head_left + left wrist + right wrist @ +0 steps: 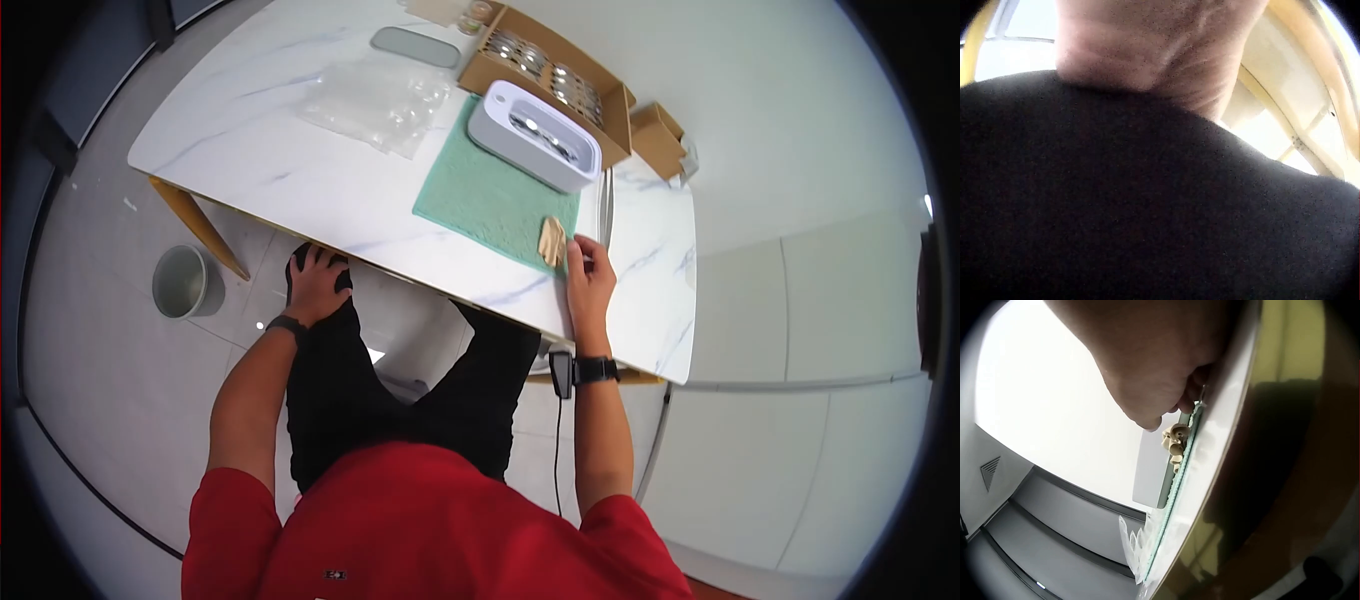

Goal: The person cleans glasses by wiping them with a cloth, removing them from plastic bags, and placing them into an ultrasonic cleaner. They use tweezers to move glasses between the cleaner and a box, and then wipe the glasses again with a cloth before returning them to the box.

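Observation:
My left hand (320, 288) rests on the left knee of the black trousers (335, 345), fingers spread over it. The left wrist view shows mostly dark cloth with the wrist above it. On the tabletop, my right hand (592, 285) lies at the near right corner of a green mat (470, 205), fingers loosely curled. Just left of its fingertips sits a crumpled tan piece (551, 242), which shows curled folds in the right wrist view. Farther back on the mat stands a lavender tub-shaped device (520, 155), with shiny metal pieces in its oblong basin.
Behind the device, a cardboard box (480, 75) holds several shiny round items in rows. Clear plastic bags (375, 105) and a grey oval lid-like piece (415, 47) lie at the left. A smaller carton (655, 140) stands right, against the wall. A bin (183, 283) is on the floor.

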A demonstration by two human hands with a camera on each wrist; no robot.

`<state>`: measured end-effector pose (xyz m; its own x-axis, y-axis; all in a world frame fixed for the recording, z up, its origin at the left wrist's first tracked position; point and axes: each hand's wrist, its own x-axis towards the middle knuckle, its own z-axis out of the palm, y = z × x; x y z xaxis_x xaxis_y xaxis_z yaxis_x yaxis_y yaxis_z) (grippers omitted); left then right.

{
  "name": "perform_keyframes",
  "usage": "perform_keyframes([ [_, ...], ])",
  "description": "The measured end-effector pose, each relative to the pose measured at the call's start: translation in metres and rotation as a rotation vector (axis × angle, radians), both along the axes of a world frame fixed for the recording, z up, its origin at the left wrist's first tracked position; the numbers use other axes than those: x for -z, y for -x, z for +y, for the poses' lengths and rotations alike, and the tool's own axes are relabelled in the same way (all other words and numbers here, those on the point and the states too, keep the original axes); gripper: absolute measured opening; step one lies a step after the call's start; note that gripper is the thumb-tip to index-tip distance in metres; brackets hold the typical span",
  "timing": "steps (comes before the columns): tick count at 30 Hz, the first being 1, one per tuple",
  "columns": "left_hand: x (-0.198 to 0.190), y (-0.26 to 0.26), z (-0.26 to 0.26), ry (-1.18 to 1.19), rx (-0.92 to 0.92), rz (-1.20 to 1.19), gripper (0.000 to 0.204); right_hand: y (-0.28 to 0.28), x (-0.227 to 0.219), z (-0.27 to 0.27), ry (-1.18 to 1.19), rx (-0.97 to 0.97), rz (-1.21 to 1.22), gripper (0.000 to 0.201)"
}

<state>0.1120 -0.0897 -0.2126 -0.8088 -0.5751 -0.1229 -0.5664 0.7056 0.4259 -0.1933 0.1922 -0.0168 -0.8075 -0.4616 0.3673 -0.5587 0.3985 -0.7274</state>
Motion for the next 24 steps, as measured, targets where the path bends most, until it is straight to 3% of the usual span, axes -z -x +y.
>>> perform_keyframes([
  [4,0.008,0.0,-0.005,0.006,-0.025,0.056,0.046,-0.008,-0.006,-0.002,0.011,0.022,0.043,0.029],
  [11,0.015,-0.004,-0.014,0.189,-0.077,-0.014,0.044,0.005,-0.012,0.009,-0.129,0.104,0.533,0.037],
  [16,0.017,-0.006,-0.024,0.237,-0.118,-0.032,0.047,0.033,-0.013,0.017,-0.26,0.17,0.566,0.046],
  [19,0.019,-0.005,-0.028,0.219,-0.125,-0.051,0.048,0.022,-0.033,0.009,-0.314,0.038,0.564,0.047],
  [22,0.017,-0.007,-0.032,0.184,-0.123,-0.06,0.048,-0.01,-0.049,-0.015,-0.358,-0.069,0.266,0.047],
  [24,0.017,-0.008,-0.032,0.168,-0.121,-0.063,0.048,-0.014,-0.05,-0.029,-0.389,-0.079,0.291,0.046],
])
